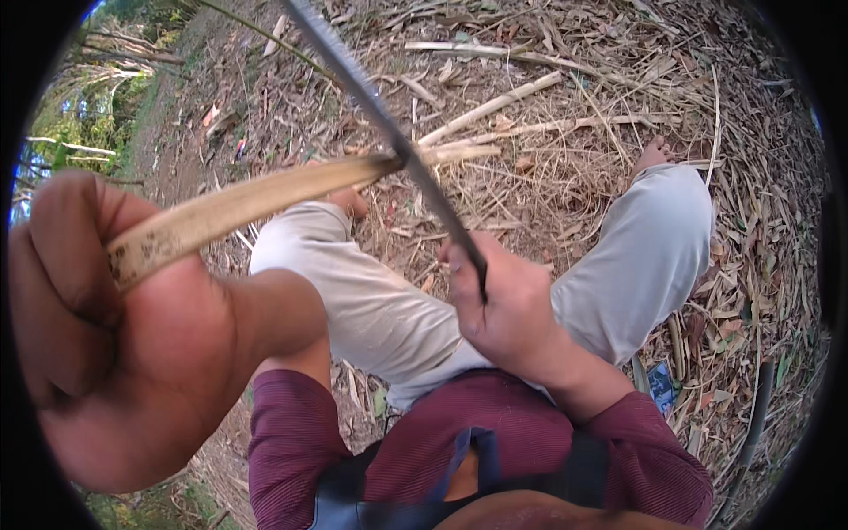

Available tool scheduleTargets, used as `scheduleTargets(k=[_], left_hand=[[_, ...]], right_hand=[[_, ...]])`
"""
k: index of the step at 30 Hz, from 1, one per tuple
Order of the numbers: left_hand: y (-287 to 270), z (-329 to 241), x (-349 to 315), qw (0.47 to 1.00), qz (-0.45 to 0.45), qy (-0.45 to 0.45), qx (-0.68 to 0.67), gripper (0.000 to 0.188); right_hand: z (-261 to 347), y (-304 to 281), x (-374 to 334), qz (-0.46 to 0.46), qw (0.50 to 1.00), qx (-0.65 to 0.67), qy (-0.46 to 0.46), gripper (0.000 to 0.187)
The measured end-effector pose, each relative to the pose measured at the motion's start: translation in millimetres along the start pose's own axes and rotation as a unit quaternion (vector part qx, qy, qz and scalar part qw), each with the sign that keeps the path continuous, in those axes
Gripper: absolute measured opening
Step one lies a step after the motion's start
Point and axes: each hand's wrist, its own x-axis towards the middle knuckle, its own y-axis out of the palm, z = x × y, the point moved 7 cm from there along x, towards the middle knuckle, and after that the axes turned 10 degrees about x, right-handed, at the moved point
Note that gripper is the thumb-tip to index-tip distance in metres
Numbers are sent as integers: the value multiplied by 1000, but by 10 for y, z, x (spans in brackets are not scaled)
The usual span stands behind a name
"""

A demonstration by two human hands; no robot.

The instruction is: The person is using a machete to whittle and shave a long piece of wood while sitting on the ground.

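Observation:
Large and close at the left, my left hand [177, 362] has its fingers curled round one end of a flat, pale strip that looks like split bamboo [238, 201]. Dark specks mark the strip near my fingers. My right hand [514, 305], in front of my lap, is closed on the handle end of a long, dark-bladed knife [437, 194]. The blade slants up and to the left, out of the top of the view. It crosses the strip near its far end, where a dark patch shows; blade and strip appear to touch there.
Beyond my bare feet, long split strips [490, 108] lie on ground covered with dry leaves and fibres [503, 203]. A small blue packet [661, 386] lies beside my right hip, with a dark rod [755, 415] farther right. Green bushes [97, 106] stand at the upper left.

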Motion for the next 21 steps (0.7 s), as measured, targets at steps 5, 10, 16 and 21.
scheduleTargets(k=[5,10,16,21], left_hand=[[407,75,-211,995,-8,61,-79,28],[343,122,-115,993,47,-11,-110,35],[223,174,-76,988,60,-75,-120,43],[32,279,27,987,69,-87,-116,48]], right_hand=[[-896,-28,-44,39,986,-56,150,9],[-522,-35,-146,5,994,27,109,10],[-628,131,-70,19,999,36,35,6],[-306,196,-80,5,998,49,34,7]])
